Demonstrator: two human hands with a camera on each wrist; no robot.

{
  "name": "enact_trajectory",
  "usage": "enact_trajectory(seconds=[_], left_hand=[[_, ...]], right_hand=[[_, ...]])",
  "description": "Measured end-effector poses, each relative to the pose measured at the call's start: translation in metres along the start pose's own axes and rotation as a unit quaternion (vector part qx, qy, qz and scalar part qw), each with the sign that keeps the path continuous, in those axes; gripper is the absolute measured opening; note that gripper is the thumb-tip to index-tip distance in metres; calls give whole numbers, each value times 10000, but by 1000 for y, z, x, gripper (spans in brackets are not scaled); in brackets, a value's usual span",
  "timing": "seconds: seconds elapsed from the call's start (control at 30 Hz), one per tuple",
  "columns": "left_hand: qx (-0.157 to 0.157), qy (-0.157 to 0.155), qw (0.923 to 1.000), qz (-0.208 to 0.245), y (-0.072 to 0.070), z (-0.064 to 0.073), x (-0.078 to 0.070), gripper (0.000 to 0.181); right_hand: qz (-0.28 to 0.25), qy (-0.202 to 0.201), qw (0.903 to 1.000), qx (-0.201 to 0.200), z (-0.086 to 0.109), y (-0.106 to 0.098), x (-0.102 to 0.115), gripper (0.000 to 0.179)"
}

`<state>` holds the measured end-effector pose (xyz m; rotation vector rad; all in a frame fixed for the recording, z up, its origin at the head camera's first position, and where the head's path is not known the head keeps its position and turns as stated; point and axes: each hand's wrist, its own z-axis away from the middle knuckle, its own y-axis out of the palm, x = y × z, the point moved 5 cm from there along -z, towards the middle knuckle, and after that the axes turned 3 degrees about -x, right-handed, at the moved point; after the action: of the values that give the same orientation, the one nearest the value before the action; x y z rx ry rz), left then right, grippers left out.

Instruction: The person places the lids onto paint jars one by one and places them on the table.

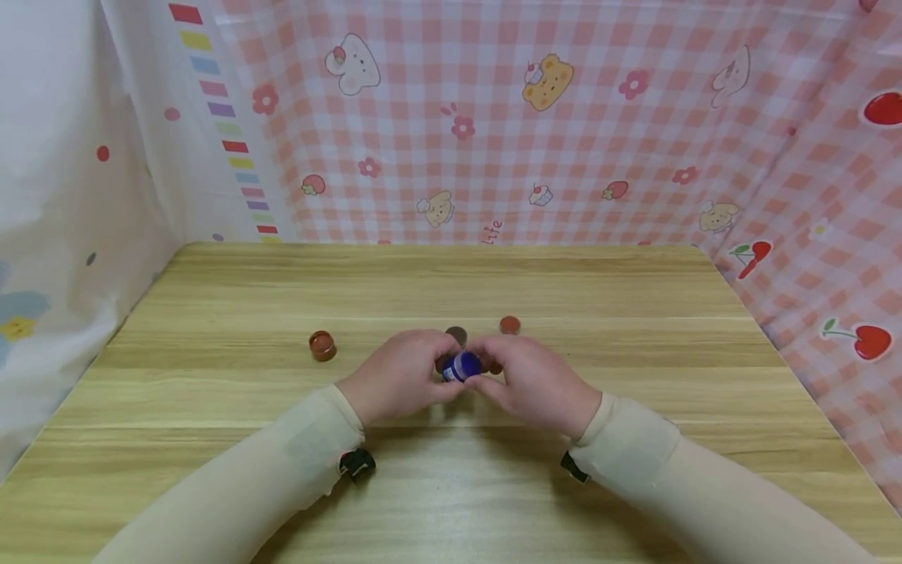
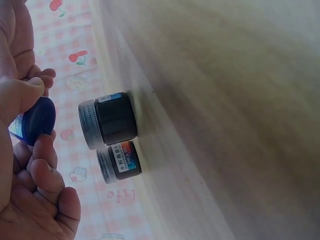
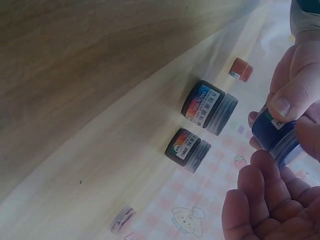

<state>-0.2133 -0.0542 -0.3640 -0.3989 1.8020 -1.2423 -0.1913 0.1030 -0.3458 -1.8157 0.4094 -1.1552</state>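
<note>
Both hands meet over the middle of the table around a small blue paint jar, tilted with its lid towards the right. My left hand grips the jar's body, its thumb pressed along the side near the label. With thumb and fingers, my right hand pinches the jar's clear ridged lid. Just beyond the hands, a larger dark paint jar and a smaller dark paint jar stand side by side, lids on. In the head view the hands partly hide them.
To the left stands a small orange-red jar. A flat round lid, reddish inside, lies behind my right hand. The wood-grain table ends at a pink checked cloth at the back, with cloth along both sides too.
</note>
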Motion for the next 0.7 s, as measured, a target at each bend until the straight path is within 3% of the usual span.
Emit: enact_trajectory(seconds=[0.1, 0.3, 0.43, 0.53, 0.7], left_hand=[[35, -34, 10000, 27, 0, 0, 0, 20], [51, -74, 9999, 45, 1, 1, 1, 22], [11, -47, 10000, 15, 1, 1, 2, 22], [13, -42, 10000, 12, 0, 1, 2, 22], [-5, -16, 10000, 21, 0, 1, 2, 21]], right_hand=[[40, 120, 9999, 64, -1, 1, -2, 22], [84, 25, 10000, 3, 0, -1, -3, 43], [24, -177, 9998, -36, 0, -2, 0, 31], [-9, -107, 9999, -18, -1, -1, -1, 24], [7, 9, 10000, -68, -1, -2, -1, 33]])
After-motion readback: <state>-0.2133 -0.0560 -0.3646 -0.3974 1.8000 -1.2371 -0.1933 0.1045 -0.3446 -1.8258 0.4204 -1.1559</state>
